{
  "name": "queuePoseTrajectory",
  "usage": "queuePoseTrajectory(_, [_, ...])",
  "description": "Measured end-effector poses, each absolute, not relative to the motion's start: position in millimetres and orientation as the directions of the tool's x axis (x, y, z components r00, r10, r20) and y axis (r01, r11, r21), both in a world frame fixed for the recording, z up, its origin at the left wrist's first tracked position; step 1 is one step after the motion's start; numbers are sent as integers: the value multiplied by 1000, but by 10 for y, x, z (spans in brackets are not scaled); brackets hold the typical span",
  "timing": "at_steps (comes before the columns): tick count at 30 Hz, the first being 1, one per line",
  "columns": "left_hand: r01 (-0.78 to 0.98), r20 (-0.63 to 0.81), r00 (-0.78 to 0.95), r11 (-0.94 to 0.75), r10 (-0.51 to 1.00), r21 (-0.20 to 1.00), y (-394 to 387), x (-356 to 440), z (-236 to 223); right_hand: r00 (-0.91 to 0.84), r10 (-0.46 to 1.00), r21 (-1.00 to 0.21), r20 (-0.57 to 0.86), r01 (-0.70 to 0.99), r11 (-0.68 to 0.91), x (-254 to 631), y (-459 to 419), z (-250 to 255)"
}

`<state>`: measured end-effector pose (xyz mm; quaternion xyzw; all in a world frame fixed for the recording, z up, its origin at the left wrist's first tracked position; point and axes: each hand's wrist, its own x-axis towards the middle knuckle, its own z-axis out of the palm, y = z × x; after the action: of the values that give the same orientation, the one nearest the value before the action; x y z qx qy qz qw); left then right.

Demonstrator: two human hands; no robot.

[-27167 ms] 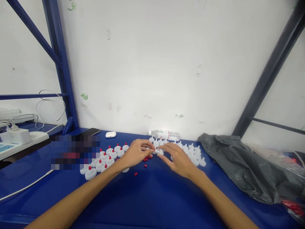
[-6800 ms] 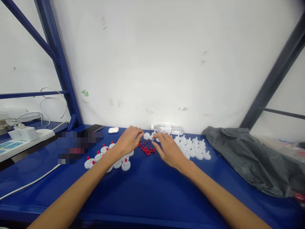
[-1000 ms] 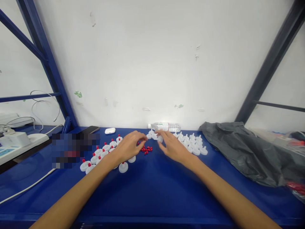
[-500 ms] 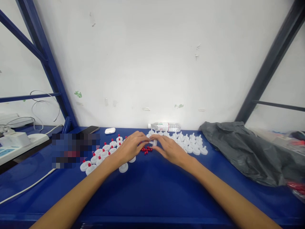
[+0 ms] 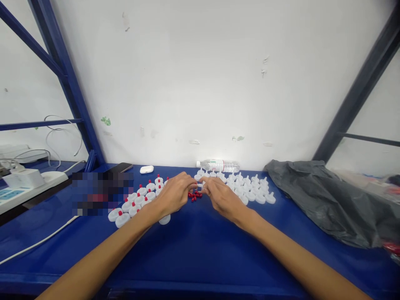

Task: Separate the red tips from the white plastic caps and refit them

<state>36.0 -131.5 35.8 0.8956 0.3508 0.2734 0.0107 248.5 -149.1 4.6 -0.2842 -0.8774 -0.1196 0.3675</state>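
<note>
My left hand (image 5: 177, 192) and my right hand (image 5: 223, 198) meet at the middle of the blue table. Between them is a white plastic nozzle cap (image 5: 200, 186), mostly covered by my fingers. My right hand is closed around its wide end. The left fingers pinch at its narrow spout; whether they also hold a small red tip is hidden. Just below my fingers lies a loose pile of small red tips (image 5: 195, 197). To the left stand several white nozzle caps with red tips (image 5: 123, 219), partly behind my left forearm. Several white nozzle caps without tips (image 5: 260, 196) stand at the right.
A clear plastic bottle (image 5: 218, 165) lies along the wall. A white earphone case (image 5: 146, 169) and a dark phone (image 5: 122, 167) are at the back left. A power strip (image 5: 53, 180) sits far left. A grey plastic sheet (image 5: 325, 204) covers the right side.
My hands have come together; the right fingers have closed around the white nozzle cap and the left fingers have closed at its spout. The view has shifted slightly.
</note>
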Motion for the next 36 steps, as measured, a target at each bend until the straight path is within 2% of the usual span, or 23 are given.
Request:
queuePoseTrajectory(7, [657,446,586,-719,677,228,-1331,368,339,-613,303,147,730,573,806,2462,-1522,25])
queuePoseTrajectory(11, [651,468,569,-718,676,245,-1333,368,420,-598,375,82,708,598,797,2440,-1497,62])
queuePoseTrajectory(15, [657,526,481,-685,702,314,-1217,198,682,-499,486,-31,717,674,738,2439,-1517,213])
queuePoseTrajectory(17, [766,524,410,-594,747,247,-1070,20,842,-437,536,-81,722,716,693,2483,-1521,264])
queuePoseTrajectory(19, [896,457,384,-444,802,27,-876,-188,968,-391,579,-114,715,752,649,2554,-1501,271])
queuePoseTrajectory(22, [933,377,345,-359,859,-36,-577,-465,1016,-367,625,-127,689,787,603,2655,-1434,226])
queuePoseTrajectory(25, [944,270,325,-326,906,-45,-370,-613,901,-385,645,-110,660,800,590,2696,-1378,182])
queuePoseTrajectory(31, [919,50,393,-394,918,14,-232,-665,706,-410,683,-67,604,828,557,2682,-1367,147])
queuePoseTrajectory(33, [913,30,405,-406,914,27,-222,-674,741,-416,700,-44,580,842,537,2676,-1357,126])
queuePoseTrajectory(36, [902,88,428,-431,900,30,-256,-625,832,-421,735,-6,532,866,501,2643,-1304,92])
